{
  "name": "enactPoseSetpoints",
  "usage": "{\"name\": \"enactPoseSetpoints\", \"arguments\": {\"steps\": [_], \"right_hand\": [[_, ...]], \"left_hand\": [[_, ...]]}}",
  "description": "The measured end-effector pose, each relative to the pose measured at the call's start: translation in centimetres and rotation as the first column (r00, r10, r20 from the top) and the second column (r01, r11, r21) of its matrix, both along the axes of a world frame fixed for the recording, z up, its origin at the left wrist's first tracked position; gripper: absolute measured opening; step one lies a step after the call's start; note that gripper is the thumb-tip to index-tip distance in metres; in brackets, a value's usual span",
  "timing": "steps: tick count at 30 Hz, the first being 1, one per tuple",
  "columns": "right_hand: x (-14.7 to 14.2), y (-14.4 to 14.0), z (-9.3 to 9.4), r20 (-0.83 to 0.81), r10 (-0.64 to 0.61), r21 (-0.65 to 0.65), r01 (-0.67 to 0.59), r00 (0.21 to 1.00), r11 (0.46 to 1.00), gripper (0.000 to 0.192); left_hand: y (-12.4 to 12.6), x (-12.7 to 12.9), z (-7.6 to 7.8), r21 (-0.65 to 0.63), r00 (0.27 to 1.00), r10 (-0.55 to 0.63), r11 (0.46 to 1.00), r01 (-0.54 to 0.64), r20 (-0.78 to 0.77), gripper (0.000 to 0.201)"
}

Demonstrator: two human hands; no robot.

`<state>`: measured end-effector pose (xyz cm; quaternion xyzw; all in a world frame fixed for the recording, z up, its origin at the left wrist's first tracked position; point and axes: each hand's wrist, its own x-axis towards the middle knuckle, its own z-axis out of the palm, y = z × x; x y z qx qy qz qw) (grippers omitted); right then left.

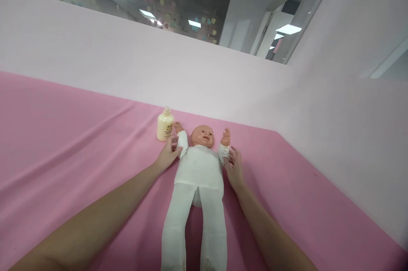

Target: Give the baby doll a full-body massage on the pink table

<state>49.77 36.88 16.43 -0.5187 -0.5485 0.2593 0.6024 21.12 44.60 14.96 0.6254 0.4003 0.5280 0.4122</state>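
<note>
A baby doll (199,167) with a white cloth body lies on its back, head away from me and legs toward me. Both its arms are raised beside its head. My left hand (168,153) is at the doll's arm on the left, thumb against the white sleeve and fingers apart. On the other side, my right hand (234,168) touches the doll's other arm near the elbow, its fingers spread around the outer side. Just beyond my left hand stands a cream-coloured pump bottle (165,125), upright, with dark print on its front.
The doll and bottle rest on a pink sheet (95,148) with some creases at the left. A white wall (143,60) runs along the back and another closes the right side. Above the back wall, a window (178,3) shows ceiling lights.
</note>
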Motion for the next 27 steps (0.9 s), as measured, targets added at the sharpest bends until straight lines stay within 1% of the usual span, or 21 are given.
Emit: {"name": "enactPoseSetpoints", "arguments": {"steps": [2, 4, 6, 8, 10, 13, 17, 22, 25, 27], "right_hand": [[0.0, 0.0, -0.1, 0.057, -0.034, 0.02, 0.033, 0.998, 0.999, 0.053], [0.1, 0.0, -0.1, 0.113, -0.054, -0.011, 0.055, 0.992, 0.998, 0.048], [0.2, 0.1, -0.1, 0.182, -0.081, -0.052, 0.092, 0.98, 0.994, 0.046], [0.3, 0.1, -0.1, 0.248, -0.107, -0.068, 0.127, 0.963, 0.99, 0.047], [0.5, 0.2, -0.1, 0.282, -0.11, -0.081, 0.137, 0.953, 0.987, 0.048], [0.6, 0.3, -0.2, 0.264, -0.081, -0.133, 0.12, 0.961, 0.984, 0.051], [0.7, 0.6, -0.5, 0.228, -0.049, -0.221, 0.101, 0.972, 0.97, 0.056], [0.6, 0.7, -0.8, 0.217, -0.02, -0.216, 0.068, 0.976, 0.974, 0.058], [0.6, 0.7, -0.9, 0.199, -0.01, -0.239, 0.059, 0.98, 0.969, 0.059], [0.7, 0.7, -0.9, 0.172, -0.029, -0.261, 0.074, 0.985, 0.962, 0.058]], "left_hand": [[-0.2, 0.0, 0.1, 0.024, 0.998, 0.036, 0.999, -0.035, -0.045, 0.05], [-0.1, 0.0, 0.1, 0.057, 0.996, 0.042, 0.998, -0.037, -0.08, 0.047], [0.0, 0.0, -0.1, 0.087, 0.992, 0.052, 0.995, -0.042, -0.115, 0.044], [0.3, -0.1, -0.3, 0.089, 0.987, 0.064, 0.995, -0.051, -0.149, 0.044], [0.5, -0.1, -0.6, 0.063, 0.984, 0.07, 0.996, -0.06, -0.167, 0.046], [0.8, -0.2, -0.8, 0.029, 0.981, 0.074, 0.997, -0.07, -0.18, 0.051], [0.9, -0.3, -0.6, 0.022, 0.969, 0.041, 0.999, -0.037, -0.243, 0.059], [0.7, -0.4, -0.3, 0.008, 0.95, 0.045, 0.999, -0.045, -0.31, 0.058], [0.5, -0.4, -0.2, -0.002, 0.952, 0.056, 0.998, -0.06, -0.301, 0.059], [0.4, -0.4, -0.1, -0.015, 0.964, 0.048, 0.998, -0.053, -0.261, 0.059]]}}
